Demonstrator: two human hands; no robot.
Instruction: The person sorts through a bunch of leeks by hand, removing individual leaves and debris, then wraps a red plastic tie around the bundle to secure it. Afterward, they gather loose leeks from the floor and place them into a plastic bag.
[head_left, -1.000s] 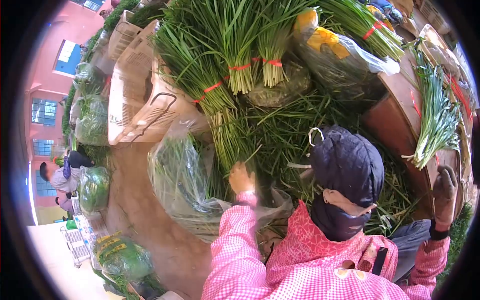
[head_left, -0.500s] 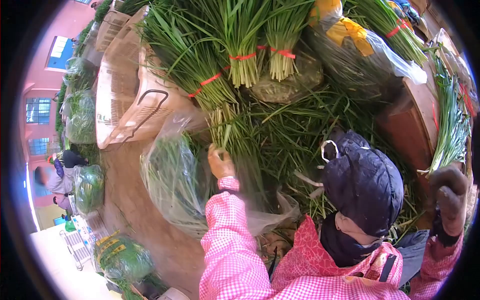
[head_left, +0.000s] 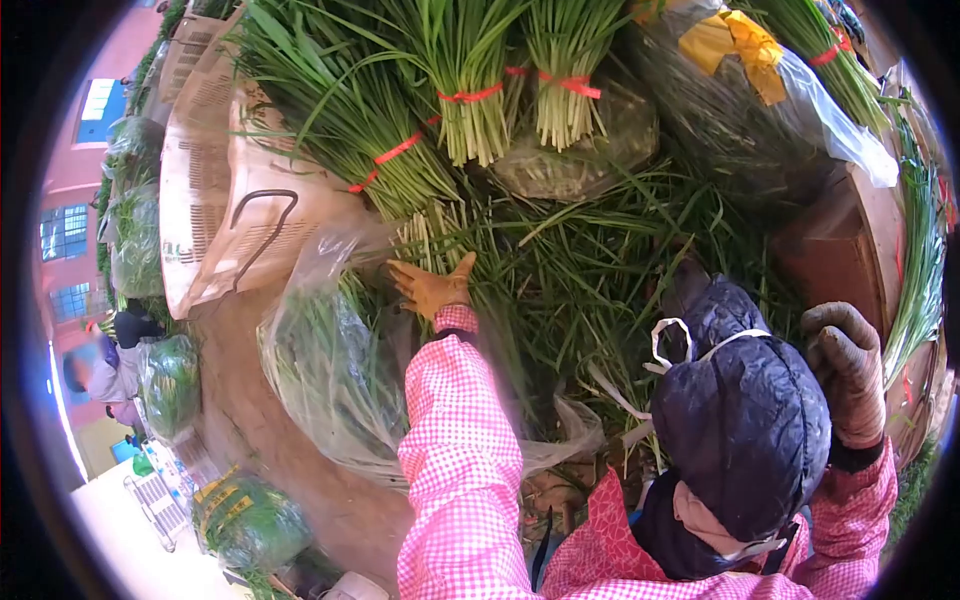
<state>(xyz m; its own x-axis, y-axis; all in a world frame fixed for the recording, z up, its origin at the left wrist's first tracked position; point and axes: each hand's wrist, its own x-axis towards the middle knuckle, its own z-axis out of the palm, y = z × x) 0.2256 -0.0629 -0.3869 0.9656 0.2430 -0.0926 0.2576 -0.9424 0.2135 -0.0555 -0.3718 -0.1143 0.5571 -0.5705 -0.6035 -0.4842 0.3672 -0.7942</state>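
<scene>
My left hand [head_left: 432, 287], in a tan glove, spreads its fingers and thumb beside the pale stem ends of loose garlic chives [head_left: 432, 235]. A clear plastic bag [head_left: 310, 350] with more greens inside lies just below it. My right hand [head_left: 848, 375] wears a dirty grey-brown glove and is raised at the right, fingers loosely bent, with nothing visible in it. Bundles of garlic chives [head_left: 470, 120] tied with red bands lie above my left hand. Loose chive leaves [head_left: 600, 250] cover the middle. A dark navy padded form [head_left: 745, 410] with a white loop sits between my arms.
A dirty white plastic crate [head_left: 260, 200] with a metal handle stands at the left. At the upper right lies a bagged bundle [head_left: 720, 120] with yellow tape. More long greens [head_left: 915, 270] lie at the far right. Another person [head_left: 105, 375] is near wrapped bundles at the far left.
My left hand has gone from closed at the chive stems to spread fingers. My right hand has moved left and up from the far-right greens. The whole view has shifted slightly.
</scene>
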